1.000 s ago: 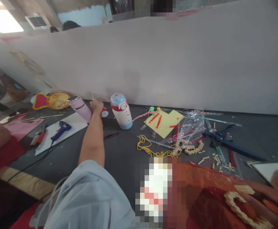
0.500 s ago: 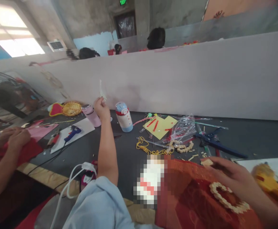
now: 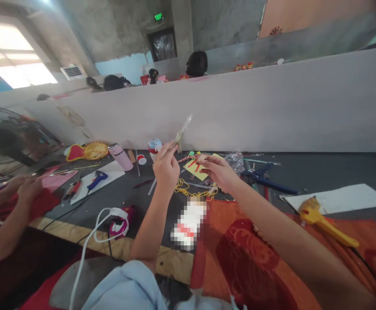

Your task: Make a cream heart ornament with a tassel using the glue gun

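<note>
My left hand (image 3: 166, 165) is raised above the dark table (image 3: 320, 172), its fingers pinched on a thin pale strip (image 3: 183, 129) that sticks up and to the right. My right hand (image 3: 218, 170) is lifted beside it, fingers curled and close to the strip's lower end; I cannot make out anything in them. Under my right forearm lies an orange-red cloth (image 3: 255, 258). A yellow cord (image 3: 183, 189) sits on the table just below both hands.
A pink bottle (image 3: 120, 156), a white and blue bottle (image 3: 154, 146), a blue glue gun (image 3: 95, 178) on white paper, a yellow glue gun (image 3: 320, 219) and blue scissors (image 3: 265, 181) lie around. Another person's hands (image 3: 26, 189) work on red cloth at left. A grey partition (image 3: 271, 107) backs the table.
My left hand drew back from the bottles with the strip and rose toward me. My right hand left the orange-red cloth and came up beside it. The view tilted upward.
</note>
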Available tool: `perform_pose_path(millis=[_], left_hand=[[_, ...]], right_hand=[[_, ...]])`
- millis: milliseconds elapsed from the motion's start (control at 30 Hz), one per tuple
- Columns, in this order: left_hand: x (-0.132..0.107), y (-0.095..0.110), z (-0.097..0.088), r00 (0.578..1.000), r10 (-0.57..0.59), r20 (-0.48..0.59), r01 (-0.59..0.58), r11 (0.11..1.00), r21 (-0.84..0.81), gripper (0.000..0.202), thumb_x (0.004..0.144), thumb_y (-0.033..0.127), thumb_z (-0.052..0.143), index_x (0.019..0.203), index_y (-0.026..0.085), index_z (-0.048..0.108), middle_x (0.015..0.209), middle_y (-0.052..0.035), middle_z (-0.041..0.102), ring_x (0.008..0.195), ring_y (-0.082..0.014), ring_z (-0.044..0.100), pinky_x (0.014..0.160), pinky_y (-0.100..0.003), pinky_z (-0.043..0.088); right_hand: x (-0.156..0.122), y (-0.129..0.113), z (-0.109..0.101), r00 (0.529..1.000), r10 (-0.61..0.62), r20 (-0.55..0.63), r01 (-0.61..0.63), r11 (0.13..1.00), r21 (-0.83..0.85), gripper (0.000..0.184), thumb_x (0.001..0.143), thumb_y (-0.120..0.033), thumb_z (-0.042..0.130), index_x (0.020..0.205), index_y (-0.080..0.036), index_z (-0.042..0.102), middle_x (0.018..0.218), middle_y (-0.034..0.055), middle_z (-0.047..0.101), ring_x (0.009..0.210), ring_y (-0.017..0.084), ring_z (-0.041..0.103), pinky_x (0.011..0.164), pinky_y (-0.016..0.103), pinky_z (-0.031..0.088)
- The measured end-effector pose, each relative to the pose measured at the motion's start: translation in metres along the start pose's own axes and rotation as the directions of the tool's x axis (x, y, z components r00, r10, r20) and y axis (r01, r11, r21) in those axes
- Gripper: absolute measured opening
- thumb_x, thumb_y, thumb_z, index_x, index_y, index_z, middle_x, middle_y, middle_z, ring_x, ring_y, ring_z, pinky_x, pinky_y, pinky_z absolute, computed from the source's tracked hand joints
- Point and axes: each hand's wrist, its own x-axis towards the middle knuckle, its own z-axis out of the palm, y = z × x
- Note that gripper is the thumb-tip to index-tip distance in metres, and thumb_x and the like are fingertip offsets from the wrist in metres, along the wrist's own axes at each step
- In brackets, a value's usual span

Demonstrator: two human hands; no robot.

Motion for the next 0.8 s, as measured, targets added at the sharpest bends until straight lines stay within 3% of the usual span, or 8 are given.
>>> perform_pose_path(millis=[67, 200, 467, 667, 800], left_hand=[[-0.017, 0.014, -0.003, 0.997, 0.046, 0.057, -0.046, 0.999, -0.009, 0.04, 0.083, 0.001, 0.044, 0.106, 0.022, 0.07, 0.121, -0.0049, 0.07, 0.114, -0.0181, 0.065, 0.105, -0.038, 0.051], [-0.052, 0.031, -0.012, 0.983, 0.066, 0.171, -0.057, 0.997, -0.057, 0.043, 0.082, 0.002, 0.045, 0.111, 0.023, 0.069, 0.124, -0.0054, 0.069, 0.115, -0.0186, 0.065, 0.102, -0.038, 0.053], [-0.115, 0.056, -0.036, 0.975, -0.012, 0.223, 0.041, 0.991, -0.124, 0.035, 0.085, 0.006, 0.045, 0.1, 0.024, 0.072, 0.116, -0.0043, 0.073, 0.107, -0.0167, 0.069, 0.097, -0.035, 0.056], [-0.134, 0.069, -0.048, 0.98, -0.029, 0.197, 0.054, 0.991, -0.124, 0.03, 0.089, 0.009, 0.045, 0.095, 0.024, 0.071, 0.113, -0.005, 0.073, 0.106, -0.0158, 0.068, 0.096, -0.034, 0.057], [-0.139, 0.069, -0.048, 0.98, -0.095, 0.175, 0.122, 0.981, -0.152, 0.017, 0.09, 0.018, 0.053, 0.098, 0.019, 0.068, 0.11, -0.0101, 0.069, 0.102, -0.017, 0.067, 0.083, -0.029, 0.059]], right_hand=[[-0.002, 0.001, 0.004, 0.999, -0.01, 0.044, 0.009, 1.0, 0.013, 0.025, 0.061, -0.04, 0.084, 0.07, -0.022, 0.069, 0.109, 0.0035, 0.067, 0.086, 0.012, 0.059, 0.071, 0.026, 0.047], [-0.021, 0.008, 0.005, 0.995, -0.053, 0.079, 0.058, 0.997, -0.057, 0.028, 0.06, -0.043, 0.083, 0.076, -0.023, 0.072, 0.09, 0.0015, 0.067, 0.074, 0.012, 0.057, 0.065, 0.026, 0.047], [-0.07, 0.027, -0.003, 0.998, -0.042, 0.047, 0.048, 0.987, -0.154, 0.032, 0.058, -0.047, 0.083, 0.073, -0.02, 0.073, 0.074, -0.001, 0.069, 0.072, 0.012, 0.058, 0.074, 0.028, 0.048], [-0.093, 0.031, -0.012, 0.999, -0.007, 0.04, 0.015, 0.979, -0.204, 0.031, 0.057, -0.043, 0.084, 0.075, -0.02, 0.075, 0.076, -0.0005, 0.072, 0.072, 0.014, 0.061, 0.075, 0.029, 0.048], [-0.1, 0.03, -0.017, 1.0, -0.004, 0.021, 0.008, 0.979, -0.202, 0.029, 0.057, -0.042, 0.084, 0.073, -0.019, 0.075, 0.075, -0.0006, 0.071, 0.071, 0.013, 0.06, 0.074, 0.028, 0.047]])
